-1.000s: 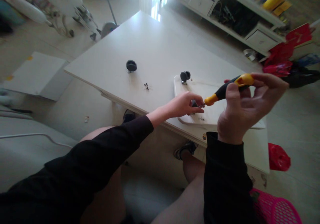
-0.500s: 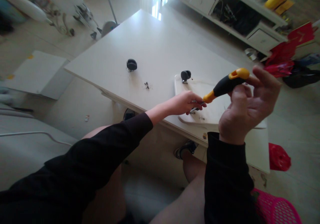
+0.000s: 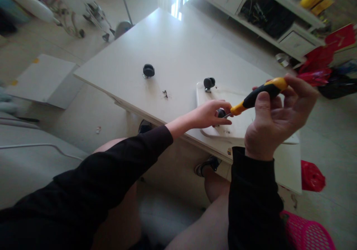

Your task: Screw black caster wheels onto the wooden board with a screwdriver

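Along the surface's near edge: we have a white board [image 3: 242, 131] lying flat on the surface [image 3: 178, 53], toward its right corner.
Screwdriver [image 3: 252, 98]: its yellow-and-black handle slants above the board, shaft pointing down toward a dark caster [image 3: 221, 113] by the board's near left corner; we cannot make out the tip.
Right hand [image 3: 275, 125]: our fingers hold the handle, palm facing us.
Left hand [image 3: 208, 114]: our fingers curl narrowly around the caster and shaft; we cannot tell which they grip.
More casters: we see a second caster [image 3: 208, 82] at the board's far left corner, and a third caster [image 3: 148, 70] in from the surface's left corner.
Small dark bits [image 3: 165, 94]: they lie between that third caster and the near edge.
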Demonstrator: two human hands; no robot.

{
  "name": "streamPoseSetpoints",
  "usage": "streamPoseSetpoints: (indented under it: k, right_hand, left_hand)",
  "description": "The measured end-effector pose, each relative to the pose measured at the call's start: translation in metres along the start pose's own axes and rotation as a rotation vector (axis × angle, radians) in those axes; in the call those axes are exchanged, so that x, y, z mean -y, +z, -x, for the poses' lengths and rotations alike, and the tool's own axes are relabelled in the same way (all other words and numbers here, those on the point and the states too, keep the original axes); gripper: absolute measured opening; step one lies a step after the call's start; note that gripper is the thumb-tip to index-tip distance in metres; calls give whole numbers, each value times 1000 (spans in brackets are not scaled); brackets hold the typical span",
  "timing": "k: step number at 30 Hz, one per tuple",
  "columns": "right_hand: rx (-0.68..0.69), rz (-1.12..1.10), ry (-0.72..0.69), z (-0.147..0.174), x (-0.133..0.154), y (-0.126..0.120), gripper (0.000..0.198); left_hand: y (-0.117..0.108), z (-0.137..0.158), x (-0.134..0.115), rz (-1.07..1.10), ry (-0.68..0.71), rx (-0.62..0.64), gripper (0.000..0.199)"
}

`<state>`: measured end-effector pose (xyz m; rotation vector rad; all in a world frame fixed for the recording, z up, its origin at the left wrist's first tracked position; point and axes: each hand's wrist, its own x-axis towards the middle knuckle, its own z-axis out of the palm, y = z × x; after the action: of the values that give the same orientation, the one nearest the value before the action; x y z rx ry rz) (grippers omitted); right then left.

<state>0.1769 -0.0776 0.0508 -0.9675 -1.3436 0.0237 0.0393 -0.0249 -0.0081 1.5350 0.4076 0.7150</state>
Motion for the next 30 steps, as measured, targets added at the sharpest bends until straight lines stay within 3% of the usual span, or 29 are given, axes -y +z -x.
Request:
streamPoseSetpoints:
  k: [4, 8, 15, 21, 24, 27, 30]
  right_hand:
    - [15, -18, -32, 0, 0, 1, 40]
    - [26, -20, 11, 2, 1, 0, 38]
    - [49, -60, 12, 3, -5, -1, 42]
    - [9, 1, 38, -1, 6, 3, 33]
    - [-44, 63, 40, -3, 11, 4, 38]
    - [-45, 107, 10, -5, 16, 5, 40]
    - [-23, 79, 4, -5, 16, 6, 27]
  left_hand:
    - [5, -5, 2, 9, -44, -88, 13]
    - [3, -6, -1, -31, -24, -43, 3]
    - [-3, -6, 0, -105, 9, -8, 15]
    - [-2, -5, 2, -7, -72, 37, 21]
    - [-2, -2, -2, 58, -60, 69, 21]
    - [-3, -1, -5, 17, -32, 50, 14]
    - [-2, -3, -6, -34, -60, -3, 10]
